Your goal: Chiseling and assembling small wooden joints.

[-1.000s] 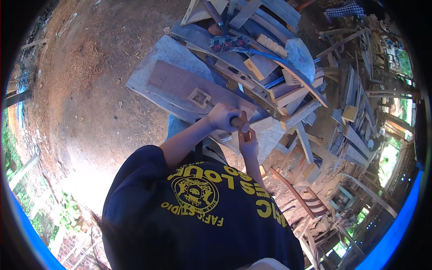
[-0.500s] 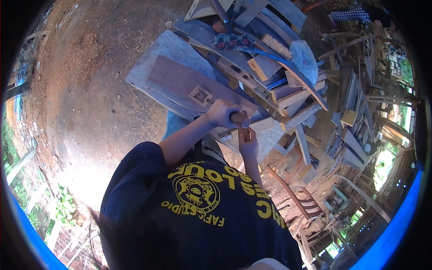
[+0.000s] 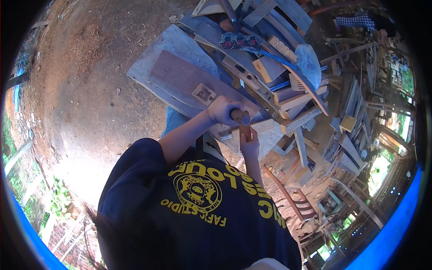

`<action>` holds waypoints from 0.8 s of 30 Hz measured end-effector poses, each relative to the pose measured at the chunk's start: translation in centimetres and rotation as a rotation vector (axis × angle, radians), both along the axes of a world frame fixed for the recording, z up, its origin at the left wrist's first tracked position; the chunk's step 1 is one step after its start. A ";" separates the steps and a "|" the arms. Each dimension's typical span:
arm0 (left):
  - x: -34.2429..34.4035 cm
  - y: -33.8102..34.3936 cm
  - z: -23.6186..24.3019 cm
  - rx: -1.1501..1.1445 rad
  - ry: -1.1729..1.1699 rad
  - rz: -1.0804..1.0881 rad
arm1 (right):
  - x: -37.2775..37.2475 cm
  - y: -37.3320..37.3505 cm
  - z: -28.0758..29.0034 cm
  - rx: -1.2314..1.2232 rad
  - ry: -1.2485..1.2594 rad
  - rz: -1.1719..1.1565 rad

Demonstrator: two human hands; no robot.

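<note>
My left hand (image 3: 221,109) is wrapped round a round wooden tool handle (image 3: 236,114) over a flat brown board (image 3: 171,69). The board has a small squarish recess (image 3: 203,94) just beyond that hand and lies on a larger pale panel (image 3: 143,72). Below the handle's end, my right hand (image 3: 249,143) grips an upright wooden piece (image 3: 245,131), possibly a second tool's handle; where the two meet is unclear. A short light block (image 3: 258,127) lies beside it at the board's near edge.
Planks, blocks, tools, a clear plastic bag (image 3: 308,65) and a long curved strip (image 3: 310,92) crowd the upper right of the bench. A wooden chair (image 3: 301,202) and more timber (image 3: 351,144) are on the right. Checked cloth (image 3: 353,21) shows at the far upper right.
The view has shifted slightly, so the bench appears a little to the right. Both hands keep their grips at nearly the same place over the board.
</note>
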State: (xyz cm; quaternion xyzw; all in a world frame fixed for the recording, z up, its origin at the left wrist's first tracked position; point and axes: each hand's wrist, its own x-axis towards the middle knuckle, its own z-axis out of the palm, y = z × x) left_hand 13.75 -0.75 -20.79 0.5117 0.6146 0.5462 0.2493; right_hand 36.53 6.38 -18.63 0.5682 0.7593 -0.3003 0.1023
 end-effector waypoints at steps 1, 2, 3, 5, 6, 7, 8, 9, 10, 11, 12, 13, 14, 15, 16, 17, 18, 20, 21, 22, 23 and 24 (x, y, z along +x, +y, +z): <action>0.0 0.1 0.2 0.038 0.000 0.028 | 0.1 0.0 0.0 -0.001 -0.003 0.004; 0.0 0.3 0.3 0.076 -0.001 0.056 | 0.1 -0.1 -0.1 0.030 0.020 0.023; 0.0 0.3 0.5 0.075 -0.004 0.060 | 0.2 -0.1 -0.1 0.061 0.043 0.041; -0.2 0.3 1.4 0.073 0.030 0.034 | 0.0 -0.1 0.1 0.059 0.054 0.048; -0.2 0.4 1.5 0.073 0.026 0.039 | -0.2 -0.1 0.2 0.057 0.069 0.050; -0.2 0.5 1.4 0.091 0.034 0.045 | -0.2 -0.1 0.2 0.058 0.066 0.056; -0.2 0.6 1.4 0.109 0.042 0.052 | -0.3 -0.1 0.1 0.043 0.059 0.038; -0.2 0.8 1.3 0.109 0.039 0.057 | -0.3 -0.2 0.1 0.028 0.051 0.021; -0.2 0.9 1.2 0.125 0.041 0.062 | -0.3 -0.1 0.0 0.029 0.047 0.024; -0.2 1.0 1.1 0.140 0.043 0.067 | -0.4 -0.1 0.0 -0.008 0.022 -0.017; -0.2 1.1 0.9 0.142 0.039 0.070 | -0.4 -0.1 -0.1 -0.046 -0.004 -0.059; -0.2 1.0 1.0 0.120 0.051 0.072 | -0.4 -0.1 -0.2 -0.045 -0.007 -0.056; -0.2 1.0 1.1 0.097 0.062 0.073 | -0.4 -0.2 -0.2 -0.032 0.003 -0.047; -0.2 1.0 1.2 0.097 0.059 0.076 | -0.3 -0.2 -0.3 -0.018 0.014 -0.039; -0.3 1.1 1.3 0.108 0.045 0.085 | -0.4 -0.3 -0.2 -0.018 0.011 -0.035; -0.4 1.1 1.3 0.119 0.030 0.095 | -0.5 -0.4 0.0 0.004 0.025 -0.012; -0.4 1.0 1.4 0.118 0.028 0.098 | -0.7 -0.5 0.0 0.025 0.040 0.010; -0.6 1.0 1.3 0.102 0.033 0.106 | -0.8 -0.5 0.1 0.031 0.033 0.013; -0.6 1.0 1.2 0.102 0.031 0.108 | -0.8 -0.5 0.1 0.037 0.028 0.012; -0.7 1.0 1.3 0.114 0.025 0.107 | -0.8 -0.5 0.1 0.037 0.025 0.011; -0.7 1.0 1.4 0.126 0.020 0.106 | -0.7 -0.5 0.1 0.053 0.034 0.025; -0.7 1.0 1.4 0.125 0.017 0.104 | -0.7 -0.5 0.0 0.069 0.044 0.037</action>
